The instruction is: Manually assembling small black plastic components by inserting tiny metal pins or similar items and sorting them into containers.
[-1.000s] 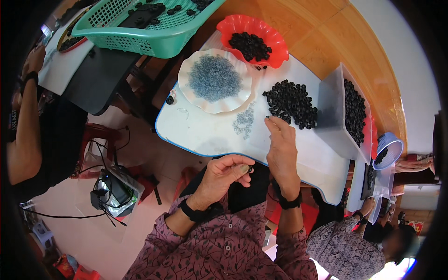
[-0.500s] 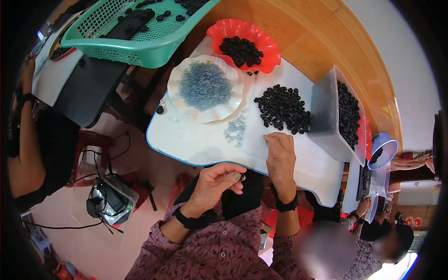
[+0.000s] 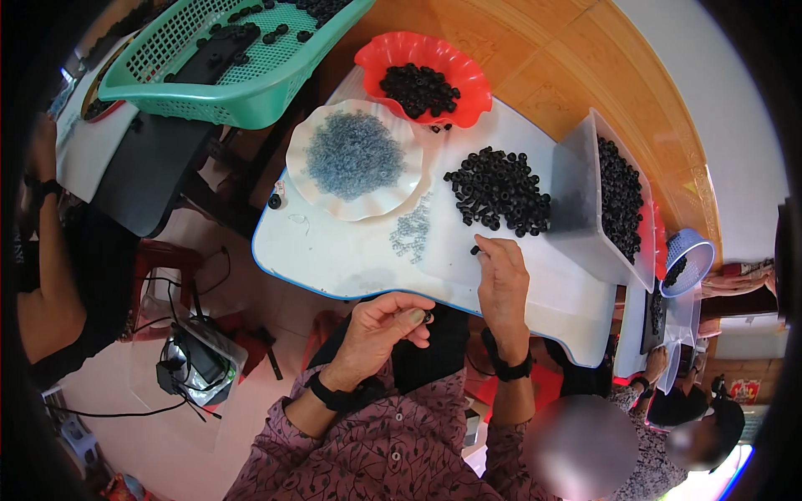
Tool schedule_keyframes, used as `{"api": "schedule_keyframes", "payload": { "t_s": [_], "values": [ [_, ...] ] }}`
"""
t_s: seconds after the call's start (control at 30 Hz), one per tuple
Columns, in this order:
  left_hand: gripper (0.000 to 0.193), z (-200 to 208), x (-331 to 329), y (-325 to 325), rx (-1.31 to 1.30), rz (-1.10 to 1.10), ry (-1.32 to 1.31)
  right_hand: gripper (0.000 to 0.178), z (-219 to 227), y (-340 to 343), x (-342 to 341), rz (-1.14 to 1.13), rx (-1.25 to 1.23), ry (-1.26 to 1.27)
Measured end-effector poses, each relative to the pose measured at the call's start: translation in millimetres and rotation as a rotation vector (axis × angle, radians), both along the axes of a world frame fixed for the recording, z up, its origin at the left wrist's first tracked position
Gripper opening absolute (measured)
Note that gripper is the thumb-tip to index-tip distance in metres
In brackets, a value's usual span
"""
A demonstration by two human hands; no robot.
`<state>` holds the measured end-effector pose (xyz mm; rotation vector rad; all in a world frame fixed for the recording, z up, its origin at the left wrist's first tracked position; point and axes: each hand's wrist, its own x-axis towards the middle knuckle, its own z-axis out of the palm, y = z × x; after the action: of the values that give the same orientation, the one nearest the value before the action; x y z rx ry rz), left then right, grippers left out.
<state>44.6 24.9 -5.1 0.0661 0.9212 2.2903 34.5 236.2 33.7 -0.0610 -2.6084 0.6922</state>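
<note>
My left hand (image 3: 383,336) is closed above my lap, near the table's front edge. Thumb and forefinger pinch a small black ring-shaped piece (image 3: 428,317). Over the front of the white table (image 3: 334,265), my right hand (image 3: 504,280) has its fingers drawn together, with a small black piece (image 3: 475,250) at the fingertips. Just beyond that hand lies a loose pile of black round pieces (image 3: 499,190), some showing a hole. Small clear pieces (image 3: 411,231) are scattered to the left of it. More of them fill a scalloped white plate (image 3: 297,171).
A red scalloped bowl (image 3: 474,75) of black pieces stands at the back, a clear plastic bin (image 3: 576,213) of them at the right. A green basket (image 3: 209,104) is at upper left. Other people sit left and lower right; cables (image 3: 117,408) trail on the left.
A small black piece now shows at my right fingertips. The left hand keeps its hold on the black ring-shaped piece. The view has shifted slightly, so the table appears a little further left.
</note>
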Motion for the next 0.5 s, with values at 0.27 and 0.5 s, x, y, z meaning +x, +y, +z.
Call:
{"api": "schedule_keyframes", "payload": {
  "t_s": [0.27, 0.5],
  "values": [
    [0.02, 3.4, 0.4, -1.6, -0.01, 0.005, 0.016, 0.02, -1.4, -5.7, -3.5, -0.054, 0.037, -0.018],
    [0.02, 7.3, 3.0, -3.1, -0.002, 0.011, 0.014, 0.016, 0.5, -13.3, 11.0, -0.089, -0.362, -0.033]
  ]
}}
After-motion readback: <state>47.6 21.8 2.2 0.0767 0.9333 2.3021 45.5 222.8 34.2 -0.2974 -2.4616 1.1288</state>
